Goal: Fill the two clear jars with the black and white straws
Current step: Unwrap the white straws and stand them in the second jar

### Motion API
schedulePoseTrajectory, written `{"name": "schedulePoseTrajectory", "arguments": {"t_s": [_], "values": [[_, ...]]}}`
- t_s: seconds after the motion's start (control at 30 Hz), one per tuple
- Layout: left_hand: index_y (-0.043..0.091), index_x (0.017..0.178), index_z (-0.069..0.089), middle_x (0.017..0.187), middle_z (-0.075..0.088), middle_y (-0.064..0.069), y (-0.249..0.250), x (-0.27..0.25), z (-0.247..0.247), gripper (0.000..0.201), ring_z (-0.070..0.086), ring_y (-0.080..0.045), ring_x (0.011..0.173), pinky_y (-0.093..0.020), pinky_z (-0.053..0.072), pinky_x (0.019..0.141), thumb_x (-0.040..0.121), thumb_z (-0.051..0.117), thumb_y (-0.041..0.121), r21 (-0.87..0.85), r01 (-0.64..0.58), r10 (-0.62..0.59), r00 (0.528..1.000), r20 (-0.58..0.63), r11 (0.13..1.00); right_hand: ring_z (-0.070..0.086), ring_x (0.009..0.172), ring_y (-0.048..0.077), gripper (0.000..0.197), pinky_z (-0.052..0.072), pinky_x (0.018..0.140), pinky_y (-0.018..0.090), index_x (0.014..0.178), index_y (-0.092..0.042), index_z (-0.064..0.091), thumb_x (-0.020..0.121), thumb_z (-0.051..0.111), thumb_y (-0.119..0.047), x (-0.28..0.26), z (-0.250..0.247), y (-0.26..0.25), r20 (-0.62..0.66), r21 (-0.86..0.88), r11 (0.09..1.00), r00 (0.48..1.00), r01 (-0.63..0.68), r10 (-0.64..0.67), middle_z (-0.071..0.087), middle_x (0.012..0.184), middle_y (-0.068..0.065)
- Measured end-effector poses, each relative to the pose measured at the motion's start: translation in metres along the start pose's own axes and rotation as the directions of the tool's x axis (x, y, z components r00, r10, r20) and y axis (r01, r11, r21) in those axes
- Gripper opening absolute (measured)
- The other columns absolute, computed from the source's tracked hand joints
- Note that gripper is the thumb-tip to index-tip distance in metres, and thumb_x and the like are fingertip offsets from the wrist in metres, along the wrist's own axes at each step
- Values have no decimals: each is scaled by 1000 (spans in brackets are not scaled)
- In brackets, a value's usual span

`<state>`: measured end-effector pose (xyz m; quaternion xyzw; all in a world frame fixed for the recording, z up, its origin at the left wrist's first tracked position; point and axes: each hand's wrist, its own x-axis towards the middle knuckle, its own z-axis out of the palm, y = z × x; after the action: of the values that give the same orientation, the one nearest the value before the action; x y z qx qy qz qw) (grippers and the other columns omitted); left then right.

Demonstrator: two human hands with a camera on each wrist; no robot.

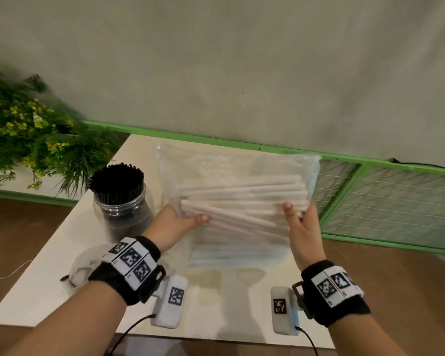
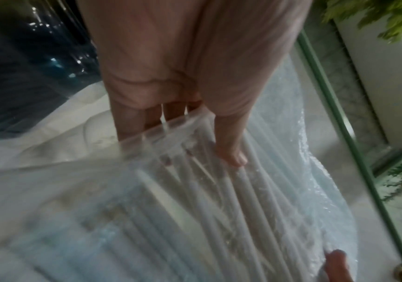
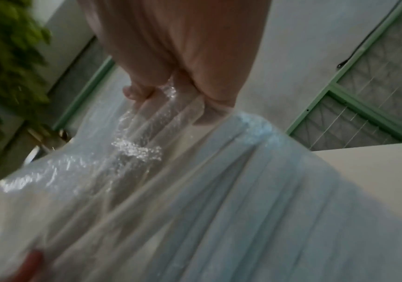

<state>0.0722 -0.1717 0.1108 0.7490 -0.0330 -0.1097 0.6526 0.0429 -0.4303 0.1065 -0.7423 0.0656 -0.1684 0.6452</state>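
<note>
You held the clear plastic bag [image 1: 237,176] of white straws [image 1: 242,199] up at the centre of the head view, one hand at each side, likely to level the loose bundle before drawing straws out. Your left hand [image 1: 176,223] pinched the bag's left edge, thumb on the front and fingers [image 2: 132,122] behind the film. Your right hand [image 1: 302,227] gripped the right edge the same way, thumb forward, its fingers [image 3: 151,112] showing through the plastic.

The film was thin, crinkled and glossy; the straws inside were pale, matte, straight tubes lying mostly across, a few slanted.

At left of centre, a clear jar [image 1: 121,209] stood on the cream table [image 1: 49,278], already packed with black straws [image 1: 116,181] standing upright. No second jar was in view.
</note>
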Motion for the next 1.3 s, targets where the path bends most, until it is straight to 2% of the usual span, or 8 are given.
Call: {"name": "schedulePoseTrajectory", "arguments": {"t_s": [0.17,0.33,0.53,0.6,0.67,0.83,1.0,1.3], "values": [[-3,66,61,62,69,-3,-16,0,-4,44,67,-4,65,-22,52,73,69,83,36,23,66,-65,997,-38,998,58,111,10,39,46,97,32,123,-29,45,88,58,-41,-4,2,5,13,15,999,999,-44,44,61,113,-12],[10,98,69,101,73,-3,-23,-10,-2,45,68,-16,97,-41,47,100,64,84,35,-4,19,-19,999,-37,1000,51,108,-12,56,42,93,23,134,-30,39,84,57,-50,-8,-5,2,26,41,999,999,-22,21,47,136,-14],[16,84,65,61,69,15,-22,-6,3,6,65,0,66,-8,47,67,86,66,11,134,14,-19,999,40,991,45,123,4,67,36,106,33,140,-22,39,84,60,-55,-10,8,14,21,51,993,994,-105,105,52,123,-21],[16,82,67,66,72,3,-29,0,0,7,68,-6,69,-24,54,72,85,69,22,152,1,-2,1000,8,988,48,112,-4,51,37,97,25,138,-24,40,92,56,-38,-9,8,11,17,85,992,995,-98,97,49,112,-29],[15,97,71,90,72,-17,-30,3,-2,37,69,-30,89,-46,54,85,76,76,45,190,-4,9,1000,-27,982,53,110,-9,40,42,95,24,127,-32,47,89,58,-42,-7,7,7,-14,97,994,999,-43,45,56,116,-23],[0,79,64,65,62,-11,-31,9,-11,71,56,-15,62,-24,47,61,61,74,68,269,13,-5,1000,-29,963,52,124,11,59,41,105,40,136,-21,45,87,61,-50,2,0,9,-37,61,998,999,7,-5,57,132,-4],[27,104,66,109,67,3,-29,8,-14,14,61,-15,102,-26,49,81,94,57,22,283,2,-16,999,47,959,60,87,4,10,46,86,31,99,-23,61,98,52,-21,9,-7,19,-16,-78,997,1000,-11,10,64,93,-6],[18,98,66,89,69,-2,-11,4,-11,20,65,-13,83,-26,56,72,97,48,9,-2,-120,120,991,-63,993,56,76,7,16,50,75,18,90,-22,60,99,48,-17,19,-10,-5,-151,47,989,980,139,-130,58,80,-4]]}}
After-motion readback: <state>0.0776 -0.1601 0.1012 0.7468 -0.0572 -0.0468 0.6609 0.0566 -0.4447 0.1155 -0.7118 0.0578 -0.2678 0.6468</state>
